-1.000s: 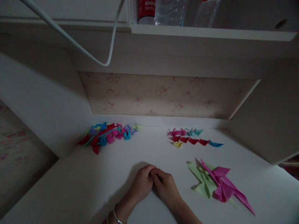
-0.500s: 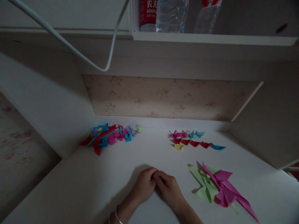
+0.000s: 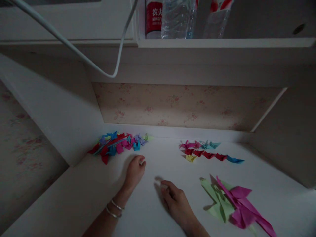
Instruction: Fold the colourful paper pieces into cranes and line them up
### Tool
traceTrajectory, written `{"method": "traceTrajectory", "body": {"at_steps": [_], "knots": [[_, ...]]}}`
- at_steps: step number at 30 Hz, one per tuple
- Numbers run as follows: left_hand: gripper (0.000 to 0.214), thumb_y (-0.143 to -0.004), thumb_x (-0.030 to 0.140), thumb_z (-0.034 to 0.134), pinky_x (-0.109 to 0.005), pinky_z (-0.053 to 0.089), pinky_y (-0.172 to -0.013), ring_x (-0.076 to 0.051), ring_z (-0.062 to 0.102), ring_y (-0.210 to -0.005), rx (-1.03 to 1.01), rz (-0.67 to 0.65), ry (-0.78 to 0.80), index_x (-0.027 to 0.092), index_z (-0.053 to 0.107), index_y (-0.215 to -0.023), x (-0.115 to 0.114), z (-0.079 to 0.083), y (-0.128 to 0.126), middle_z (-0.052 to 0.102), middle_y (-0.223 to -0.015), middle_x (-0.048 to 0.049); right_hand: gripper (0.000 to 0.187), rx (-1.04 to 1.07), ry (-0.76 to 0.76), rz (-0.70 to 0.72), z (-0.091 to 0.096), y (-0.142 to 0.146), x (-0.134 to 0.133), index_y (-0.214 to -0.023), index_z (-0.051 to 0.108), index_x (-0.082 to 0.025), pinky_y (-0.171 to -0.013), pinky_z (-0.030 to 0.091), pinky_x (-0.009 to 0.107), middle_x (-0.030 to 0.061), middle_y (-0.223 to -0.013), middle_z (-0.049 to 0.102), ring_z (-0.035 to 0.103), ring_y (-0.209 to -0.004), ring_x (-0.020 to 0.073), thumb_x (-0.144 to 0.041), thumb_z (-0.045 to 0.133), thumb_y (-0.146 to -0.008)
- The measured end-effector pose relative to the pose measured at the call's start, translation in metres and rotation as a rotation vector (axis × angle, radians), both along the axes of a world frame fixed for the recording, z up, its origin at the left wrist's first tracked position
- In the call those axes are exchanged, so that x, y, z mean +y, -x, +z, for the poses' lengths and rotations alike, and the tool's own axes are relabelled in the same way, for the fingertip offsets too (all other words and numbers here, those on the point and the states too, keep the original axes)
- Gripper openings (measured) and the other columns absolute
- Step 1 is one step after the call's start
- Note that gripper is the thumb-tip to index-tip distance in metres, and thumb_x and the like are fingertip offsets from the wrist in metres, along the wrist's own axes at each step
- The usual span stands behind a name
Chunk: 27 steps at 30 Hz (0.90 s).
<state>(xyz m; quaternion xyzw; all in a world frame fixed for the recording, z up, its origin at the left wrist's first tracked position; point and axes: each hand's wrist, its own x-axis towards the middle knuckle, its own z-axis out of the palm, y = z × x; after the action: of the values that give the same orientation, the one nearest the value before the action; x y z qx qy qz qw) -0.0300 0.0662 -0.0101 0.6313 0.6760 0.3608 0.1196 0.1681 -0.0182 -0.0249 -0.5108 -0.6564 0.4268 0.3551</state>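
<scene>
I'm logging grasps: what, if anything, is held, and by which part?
No held thing shows in the left hand or right hand; curled fingers might hide something small.

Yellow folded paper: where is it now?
In the head view, the yellow folded paper is right of centre on the white tabletop, just on the near side of the red folded papers' left end, beyond the right hand.

The paper heap (image 3: pixel 118 147) lies far left on the table (image 3: pixel 150 217), beyond my left hand (image 3: pixel 135 170); my right hand (image 3: pixel 178 201) is nearer, left of the near-right paper pieces (image 3: pixel 243 205); paper rows (image 3: pixel 207 155) lie behind those, far right
</scene>
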Motion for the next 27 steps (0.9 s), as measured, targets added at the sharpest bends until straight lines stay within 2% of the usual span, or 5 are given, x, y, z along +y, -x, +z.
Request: {"method": "traceTrajectory", "body": {"at_steps": [4,9,15,22,27], "knots": [[0.037,-0.082,0.020,0.050,-0.035,0.048,-0.085,-0.024,0.056,-0.104,0.182,0.088,-0.056,0.021,0.056,-0.119,0.034,0.018,0.036,0.055,-0.116,-0.0113,0.034,0.021,-0.008,0.004,0.000,0.000,-0.001,-0.106,0.061,-0.019,-0.045,0.025,0.022,-0.0047,-0.054,0.043,0.037,-0.048,0.0100,-0.043,0.042,-0.091],[0.033,-0.082,0.019,0.051,-0.036,0.050,-0.074,-0.026,0.059,-0.095,0.335,0.067,-0.036,0.025,0.061,-0.113,0.054,0.017,0.048,0.054,-0.114,-0.0111,0.034,0.059,0.004,0.003,0.000,0.001,0.000,-0.104,0.062,-0.019,-0.043,0.023,0.021,-0.0051,-0.053,0.041,0.035,-0.046,0.0093,-0.044,0.043,-0.090],[0.025,-0.084,0.017,0.048,-0.038,0.050,-0.076,-0.026,0.060,-0.091,0.359,0.052,-0.052,0.019,0.065,-0.102,0.056,0.013,0.049,0.057,-0.109,-0.0125,0.035,0.116,0.003,-0.023,-0.002,0.001,0.002,-0.099,0.064,-0.019,-0.041,0.024,0.020,-0.0043,-0.051,0.043,0.036,-0.045,0.0091,-0.046,0.045,-0.089],[0.023,-0.089,0.017,0.041,-0.030,0.050,-0.086,-0.018,0.059,-0.098,0.245,-0.116,-0.167,0.019,0.058,-0.104,0.008,0.015,0.016,0.061,-0.105,-0.0065,0.042,0.361,0.140,-0.041,-0.002,0.004,0.003,-0.097,0.063,-0.017,-0.038,0.022,0.019,-0.0054,-0.049,0.045,0.035,-0.041,0.0071,-0.055,0.053,-0.083],[0.027,-0.088,0.015,0.037,-0.028,0.056,-0.071,-0.017,0.062,-0.089,-0.189,-0.317,-0.188,0.021,0.054,-0.108,-0.048,0.011,-0.024,0.059,-0.106,-0.0063,0.047,0.636,0.198,-0.147,0.002,0.003,0.004,-0.102,0.059,-0.017,-0.036,0.029,0.018,-0.0015,-0.065,0.060,0.042,-0.037,0.0057,-0.056,0.060,-0.077]]}}
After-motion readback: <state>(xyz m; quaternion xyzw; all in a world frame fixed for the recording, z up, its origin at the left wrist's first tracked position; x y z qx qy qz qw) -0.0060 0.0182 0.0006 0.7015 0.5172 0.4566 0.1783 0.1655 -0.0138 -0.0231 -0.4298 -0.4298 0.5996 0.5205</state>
